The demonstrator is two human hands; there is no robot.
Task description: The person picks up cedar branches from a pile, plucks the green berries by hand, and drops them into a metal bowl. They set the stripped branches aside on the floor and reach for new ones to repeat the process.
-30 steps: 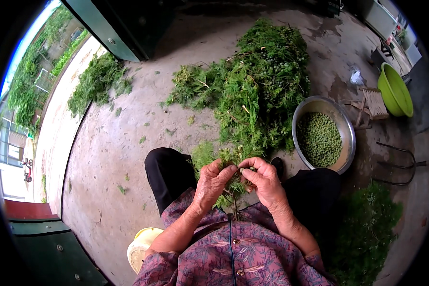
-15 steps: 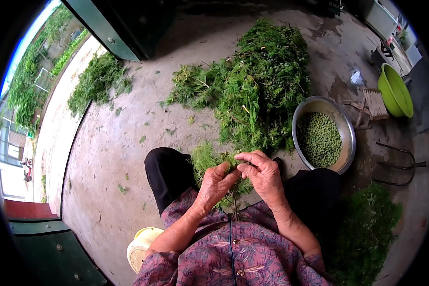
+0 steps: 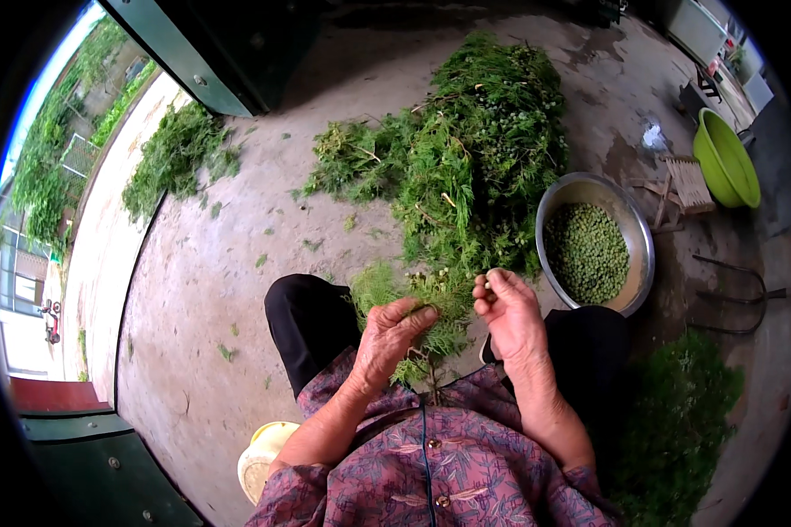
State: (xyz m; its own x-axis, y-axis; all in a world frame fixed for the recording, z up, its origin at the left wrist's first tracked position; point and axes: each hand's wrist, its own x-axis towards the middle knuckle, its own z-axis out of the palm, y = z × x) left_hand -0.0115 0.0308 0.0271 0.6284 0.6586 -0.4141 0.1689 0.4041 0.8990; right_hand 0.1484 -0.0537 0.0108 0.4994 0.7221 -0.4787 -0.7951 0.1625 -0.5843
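Between my knees is a feathery green conifer branch (image 3: 448,303), its bare stem pointing toward my shirt. My left hand (image 3: 391,341) is closed on it, thumb pressed against the fingers. To the right of the branch and apart from it, my right hand (image 3: 514,321) is raised in a pinch, with a small pale-green cone just showing at the fingertips. Beside my right knee a steel basin (image 3: 647,255) holds many small round green cones (image 3: 589,255).
A big heap of cut branches (image 3: 492,132) lies ahead of me. Smaller piles sit at far left (image 3: 180,149) and lower right (image 3: 677,422). At right are a small wooden stool (image 3: 687,184), a lime-green basin (image 3: 725,162) and a metal frame (image 3: 738,294). A cream bucket (image 3: 264,457) stands by my left elbow.
My right hand has drawn back to the right, away from the branch and my left hand, and its pinch has turned upward. My left hand stays on the branch.
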